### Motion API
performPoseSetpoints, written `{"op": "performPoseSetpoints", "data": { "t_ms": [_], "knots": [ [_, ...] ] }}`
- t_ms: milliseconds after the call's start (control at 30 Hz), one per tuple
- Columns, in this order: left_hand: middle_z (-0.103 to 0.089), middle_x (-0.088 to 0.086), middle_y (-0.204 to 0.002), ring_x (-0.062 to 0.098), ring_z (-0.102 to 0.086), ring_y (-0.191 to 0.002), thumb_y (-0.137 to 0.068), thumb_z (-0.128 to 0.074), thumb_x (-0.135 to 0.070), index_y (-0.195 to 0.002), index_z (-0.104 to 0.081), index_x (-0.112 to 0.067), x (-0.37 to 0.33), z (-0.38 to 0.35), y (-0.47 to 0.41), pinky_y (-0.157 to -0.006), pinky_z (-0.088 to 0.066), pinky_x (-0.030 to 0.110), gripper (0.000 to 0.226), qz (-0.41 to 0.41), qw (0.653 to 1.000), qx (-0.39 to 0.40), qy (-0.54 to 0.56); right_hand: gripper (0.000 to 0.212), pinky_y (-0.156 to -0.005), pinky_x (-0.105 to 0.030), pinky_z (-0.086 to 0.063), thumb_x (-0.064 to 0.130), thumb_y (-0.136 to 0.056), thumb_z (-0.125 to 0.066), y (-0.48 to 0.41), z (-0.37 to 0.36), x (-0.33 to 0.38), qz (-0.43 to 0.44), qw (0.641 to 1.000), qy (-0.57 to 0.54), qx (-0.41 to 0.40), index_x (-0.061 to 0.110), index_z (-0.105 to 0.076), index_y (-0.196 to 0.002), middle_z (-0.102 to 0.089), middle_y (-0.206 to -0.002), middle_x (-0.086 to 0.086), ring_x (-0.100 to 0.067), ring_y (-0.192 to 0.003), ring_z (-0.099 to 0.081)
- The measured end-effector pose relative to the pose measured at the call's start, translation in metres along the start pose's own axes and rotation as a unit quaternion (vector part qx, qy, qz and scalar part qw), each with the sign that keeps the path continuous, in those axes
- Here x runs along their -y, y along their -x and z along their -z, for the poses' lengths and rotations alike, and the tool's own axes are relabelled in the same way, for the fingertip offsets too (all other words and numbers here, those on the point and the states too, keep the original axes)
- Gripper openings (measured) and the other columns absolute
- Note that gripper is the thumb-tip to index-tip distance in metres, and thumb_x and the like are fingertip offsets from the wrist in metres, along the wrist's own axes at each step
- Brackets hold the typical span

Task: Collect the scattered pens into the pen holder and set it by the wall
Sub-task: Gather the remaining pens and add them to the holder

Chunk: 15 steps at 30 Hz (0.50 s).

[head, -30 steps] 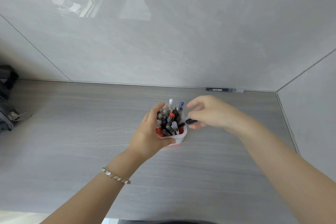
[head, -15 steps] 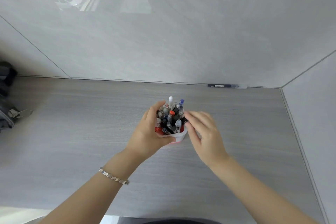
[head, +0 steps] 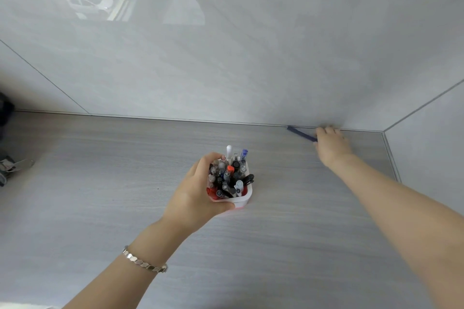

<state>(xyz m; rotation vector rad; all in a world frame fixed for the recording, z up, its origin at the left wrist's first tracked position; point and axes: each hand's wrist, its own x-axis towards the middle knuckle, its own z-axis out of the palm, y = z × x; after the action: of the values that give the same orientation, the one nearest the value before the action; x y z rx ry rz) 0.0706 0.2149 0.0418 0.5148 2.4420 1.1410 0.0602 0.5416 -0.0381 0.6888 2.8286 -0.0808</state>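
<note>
Head view of a grey wood-grain desk (head: pixel 100 208) set against a glossy pale grey wall (head: pixel 251 57). At the centre of the frame, the left hand (head: pixel 193 198) is wrapped around the left side of a white pen holder (head: pixel 242 198), thumb at the near rim, fingers curled over the far-left rim; the holder stands upright on the desk, well apart from the wall. It is crowded with upright pens (head: pixel 229 175): black, grey, clear, one with a red cap, one blue, and one white that rises tallest at the back. A silver link bracelet (head: pixel 144 262) circles the left wrist in the lower centre. In the right upper-middle of the frame, the right arm reaches across to the seam where desk meets wall; the right hand (head: pixel 331 142) lies on the right end of a dark blue pen (head: pixel 301 134), which points up and to the left with its far tip at the wall's base. Whether the fingers are closed around this pen cannot be told, as the image is blurred there. At the left edge, a dark bag (head: pixel 6 148) is partly cut off.
</note>
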Motion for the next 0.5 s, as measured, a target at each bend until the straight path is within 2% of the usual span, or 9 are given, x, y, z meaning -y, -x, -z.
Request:
{"op": "performPoseSetpoints", "data": {
  "t_ms": [67,167,233,300,367,400,467,500],
  "knots": [
    [-0.050,-0.012,-0.114,0.007,-0.048,-0.102,-0.054,-0.085,-0.017,-0.104,-0.028,-0.052,0.001,-0.001,0.000,-0.074,-0.032,0.003,0.083,0.002,1.000,-0.003,0.003,0.025,-0.093,-0.042,-0.040,0.012,-0.091,-0.049,0.011,-0.003,0.001,0.014,0.999,-0.035,-0.008,0.004,-0.052,-0.114,-0.054,-0.120,-0.021,-0.037,-0.114,-0.046],
    [-0.049,-0.011,-0.115,0.008,-0.048,-0.103,-0.054,-0.086,-0.018,-0.112,-0.031,-0.043,0.000,-0.001,0.000,-0.074,-0.033,0.003,0.083,0.004,1.000,-0.002,0.006,0.020,-0.080,-0.033,-0.045,0.008,-0.085,-0.058,0.039,0.008,0.008,0.041,0.981,-0.190,0.005,0.004,-0.063,-0.104,-0.060,-0.100,-0.019,-0.035,-0.091,-0.059],
    [-0.048,-0.011,-0.115,0.008,-0.048,-0.103,-0.054,-0.086,-0.018,-0.115,-0.034,-0.039,0.001,-0.001,0.000,-0.074,-0.032,0.003,0.082,0.005,1.000,0.001,0.006,0.015,-0.066,-0.019,-0.043,0.004,-0.080,-0.065,0.067,0.026,0.016,0.052,0.959,-0.279,0.011,0.005,-0.068,-0.094,-0.062,-0.085,-0.012,-0.019,-0.067,-0.058],
    [-0.047,-0.011,-0.115,0.008,-0.047,-0.103,-0.055,-0.085,-0.019,-0.115,-0.033,-0.039,0.001,-0.001,0.000,-0.074,-0.031,0.003,0.082,0.006,1.000,0.006,0.006,0.008,-0.054,-0.002,-0.038,0.005,-0.074,-0.072,0.101,0.048,0.024,0.052,0.935,-0.350,0.010,0.011,-0.068,-0.078,-0.064,-0.071,-0.002,0.003,-0.054,-0.053],
    [-0.045,-0.011,-0.115,0.008,-0.046,-0.104,-0.055,-0.085,-0.018,-0.116,-0.033,-0.036,0.001,-0.001,0.000,-0.075,-0.032,0.005,0.082,0.004,1.000,0.009,0.002,0.017,-0.053,0.001,-0.039,0.008,-0.070,-0.076,0.138,0.073,0.032,0.051,0.912,-0.407,-0.029,0.020,-0.064,-0.067,-0.064,-0.060,0.008,0.009,-0.054,-0.056],
    [-0.044,-0.011,-0.114,0.008,-0.046,-0.103,-0.056,-0.085,-0.017,-0.119,-0.034,-0.033,0.000,-0.001,0.000,-0.074,-0.032,0.007,0.083,0.004,1.000,0.009,0.000,0.020,-0.055,0.002,-0.039,0.009,-0.069,-0.077,0.153,0.086,0.036,0.057,0.899,-0.431,-0.045,0.023,-0.063,-0.065,-0.066,-0.058,0.006,0.011,-0.057,-0.057],
    [-0.044,-0.011,-0.114,0.009,-0.046,-0.103,-0.056,-0.085,-0.016,-0.121,-0.035,-0.029,0.000,-0.001,0.001,-0.073,-0.033,0.006,0.083,0.003,1.000,0.007,0.000,0.022,-0.059,0.001,-0.041,0.011,-0.071,-0.074,0.173,0.106,0.043,0.100,0.890,-0.444,-0.032,0.028,-0.062,-0.067,-0.068,-0.075,0.008,0.009,-0.068,-0.060],
    [-0.044,-0.011,-0.114,0.010,-0.046,-0.102,-0.056,-0.085,-0.016,-0.121,-0.035,-0.029,0.000,-0.001,0.001,-0.073,-0.034,0.005,0.083,0.001,1.000,0.005,0.002,0.022,-0.062,0.000,-0.041,0.012,-0.074,-0.072,0.178,0.111,0.047,0.136,0.897,-0.421,-0.012,0.030,-0.061,-0.069,-0.066,-0.078,0.007,0.006,-0.075,-0.059]
  ]
}}
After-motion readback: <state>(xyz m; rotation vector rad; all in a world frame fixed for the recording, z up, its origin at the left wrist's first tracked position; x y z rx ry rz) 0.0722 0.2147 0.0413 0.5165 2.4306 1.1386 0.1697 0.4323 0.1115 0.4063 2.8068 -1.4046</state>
